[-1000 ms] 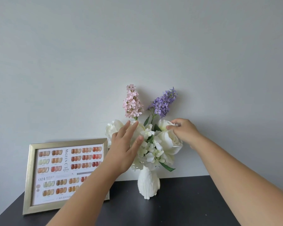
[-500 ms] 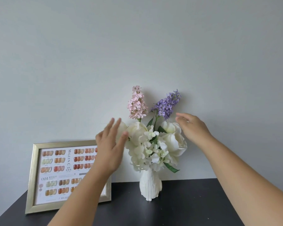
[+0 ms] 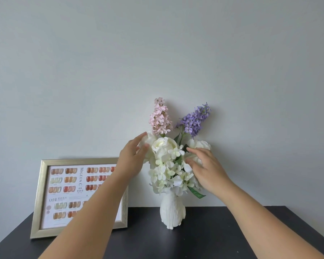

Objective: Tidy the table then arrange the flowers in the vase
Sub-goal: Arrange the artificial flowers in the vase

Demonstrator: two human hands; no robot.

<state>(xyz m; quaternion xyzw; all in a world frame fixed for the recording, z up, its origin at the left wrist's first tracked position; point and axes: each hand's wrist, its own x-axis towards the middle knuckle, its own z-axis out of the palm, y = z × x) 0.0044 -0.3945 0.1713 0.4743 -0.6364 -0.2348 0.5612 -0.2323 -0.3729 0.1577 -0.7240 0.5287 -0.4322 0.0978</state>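
The left hand (image 3: 132, 161) reaches up from the lower left of the frame, fingers spread and loosely curved, its fingertips (image 3: 143, 135) resting against a white rose (image 3: 148, 144) at the left edge of the bouquet; it cups the bloom rather than clamping it. The right hand (image 3: 207, 169) comes in from the lower right, also open — its fingers lie against the white bloom (image 3: 198, 146) on the right side of the bunch, with the thumb near the small cream hydrangea florets (image 3: 168, 174) in the middle. Neither hand is closed around a stem; whether the right one pinches a petal cannot be told.

Between the two hands sits a larger white rose (image 3: 164, 146), just left of frame centre. Above it rise two tall spikes: a pink blossom stem (image 3: 160, 118) standing nearly upright and a purple blossom stem (image 3: 195, 121) leaning toward the upper right. A green leaf (image 3: 196, 193) sticks out below the right hand.

All the flowers stand in a white ribbed vase (image 3: 172, 212), upright at the lower centre of the frame, near the back edge of a dark tabletop (image 3: 223, 236). To its left, in the lower left of the frame, a gold-framed nail colour chart (image 3: 64, 193) leans back against the pale wall (image 3: 157, 53) — the left forearm crosses in front of its right portion.
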